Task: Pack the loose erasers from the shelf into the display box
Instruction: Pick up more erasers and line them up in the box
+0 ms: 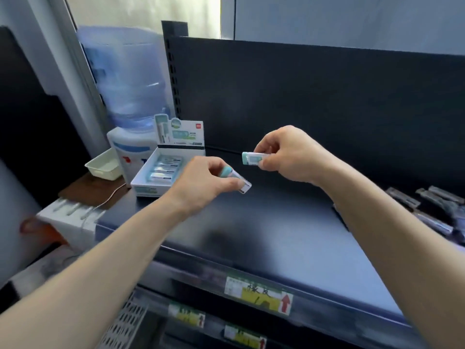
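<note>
A white display box (147, 186) with an upright printed lid stands at the left end of the dark shelf (264, 230); several wrapped erasers (164, 170) lie in it. My left hand (201, 182) pinches a teal-and-white eraser (236, 178) just right of the box, above the shelf. Further right and a little higher, my right hand (284, 154) pinches a second teal-and-white eraser (251, 158). Several loose erasers (427, 210) lie on the shelf at the far right.
A water dispenser (130, 102) with a large bottle stands behind the box, with a cream tray (102, 166) on a brown surface to its left. Price labels (259, 293) run along the shelf's front edge. A dark back panel (314, 96) closes the shelf behind.
</note>
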`<act>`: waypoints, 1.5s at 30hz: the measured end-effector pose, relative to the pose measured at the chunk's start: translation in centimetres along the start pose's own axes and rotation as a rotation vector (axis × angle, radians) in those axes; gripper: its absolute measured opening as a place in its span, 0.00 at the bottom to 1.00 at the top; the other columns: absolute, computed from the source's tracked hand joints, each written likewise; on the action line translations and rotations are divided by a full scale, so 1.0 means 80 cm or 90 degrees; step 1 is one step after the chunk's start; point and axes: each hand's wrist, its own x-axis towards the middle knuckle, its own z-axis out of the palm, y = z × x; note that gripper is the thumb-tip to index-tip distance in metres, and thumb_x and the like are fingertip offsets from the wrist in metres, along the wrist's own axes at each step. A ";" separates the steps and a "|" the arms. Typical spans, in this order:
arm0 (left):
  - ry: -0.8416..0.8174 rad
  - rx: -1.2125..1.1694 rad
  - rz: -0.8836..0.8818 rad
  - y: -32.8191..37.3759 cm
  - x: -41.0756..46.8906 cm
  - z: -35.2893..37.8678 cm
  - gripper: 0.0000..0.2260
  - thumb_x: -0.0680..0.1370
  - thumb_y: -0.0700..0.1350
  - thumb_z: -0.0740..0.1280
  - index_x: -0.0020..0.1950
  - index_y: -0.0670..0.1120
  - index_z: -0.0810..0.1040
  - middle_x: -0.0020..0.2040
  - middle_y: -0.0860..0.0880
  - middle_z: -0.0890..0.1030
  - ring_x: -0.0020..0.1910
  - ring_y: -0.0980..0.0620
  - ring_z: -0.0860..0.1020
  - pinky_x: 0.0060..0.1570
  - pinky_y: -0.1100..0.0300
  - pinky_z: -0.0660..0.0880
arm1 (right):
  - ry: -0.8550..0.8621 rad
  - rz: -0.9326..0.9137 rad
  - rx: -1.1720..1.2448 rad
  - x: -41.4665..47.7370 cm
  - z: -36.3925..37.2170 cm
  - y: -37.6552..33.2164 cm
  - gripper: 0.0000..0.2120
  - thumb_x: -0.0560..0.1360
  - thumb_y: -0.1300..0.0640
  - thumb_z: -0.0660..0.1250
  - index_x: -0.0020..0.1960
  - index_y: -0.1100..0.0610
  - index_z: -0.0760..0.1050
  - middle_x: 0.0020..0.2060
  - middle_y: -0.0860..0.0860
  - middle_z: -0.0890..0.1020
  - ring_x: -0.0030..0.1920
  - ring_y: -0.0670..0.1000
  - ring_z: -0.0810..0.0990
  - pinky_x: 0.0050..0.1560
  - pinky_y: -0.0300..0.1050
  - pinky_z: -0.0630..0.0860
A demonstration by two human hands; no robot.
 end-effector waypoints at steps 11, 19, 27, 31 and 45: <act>0.190 0.049 -0.078 -0.033 0.019 -0.073 0.11 0.69 0.39 0.75 0.44 0.45 0.74 0.36 0.49 0.78 0.34 0.54 0.73 0.33 0.66 0.69 | -0.064 -0.077 -0.003 0.083 0.045 -0.043 0.04 0.69 0.62 0.70 0.43 0.57 0.78 0.33 0.45 0.76 0.31 0.44 0.72 0.29 0.37 0.68; 0.262 0.112 -0.146 -0.068 0.018 -0.113 0.12 0.67 0.39 0.76 0.38 0.46 0.73 0.37 0.47 0.77 0.35 0.51 0.72 0.39 0.59 0.69 | -0.136 -0.146 -0.019 0.122 0.090 -0.068 0.06 0.70 0.63 0.70 0.40 0.54 0.75 0.33 0.45 0.74 0.33 0.43 0.70 0.30 0.36 0.66; 0.208 0.142 -0.134 -0.086 0.025 -0.135 0.09 0.66 0.40 0.78 0.38 0.43 0.78 0.28 0.53 0.71 0.26 0.59 0.66 0.27 0.71 0.64 | -0.202 -0.153 -0.080 0.137 0.117 -0.093 0.06 0.70 0.63 0.71 0.42 0.54 0.75 0.35 0.46 0.75 0.36 0.46 0.73 0.33 0.37 0.70; 0.154 0.161 -0.140 -0.096 0.032 -0.147 0.09 0.67 0.46 0.77 0.40 0.44 0.80 0.30 0.53 0.74 0.31 0.55 0.69 0.36 0.61 0.68 | -0.229 -0.139 -0.123 0.141 0.128 -0.108 0.07 0.71 0.63 0.70 0.42 0.54 0.75 0.34 0.46 0.75 0.35 0.45 0.72 0.31 0.37 0.67; -0.015 0.278 -0.115 -0.106 0.040 -0.169 0.08 0.66 0.53 0.77 0.33 0.54 0.79 0.48 0.54 0.75 0.59 0.46 0.66 0.65 0.43 0.64 | -0.260 -0.070 -0.214 0.149 0.162 -0.123 0.06 0.72 0.61 0.71 0.48 0.54 0.79 0.43 0.49 0.80 0.44 0.51 0.76 0.45 0.44 0.74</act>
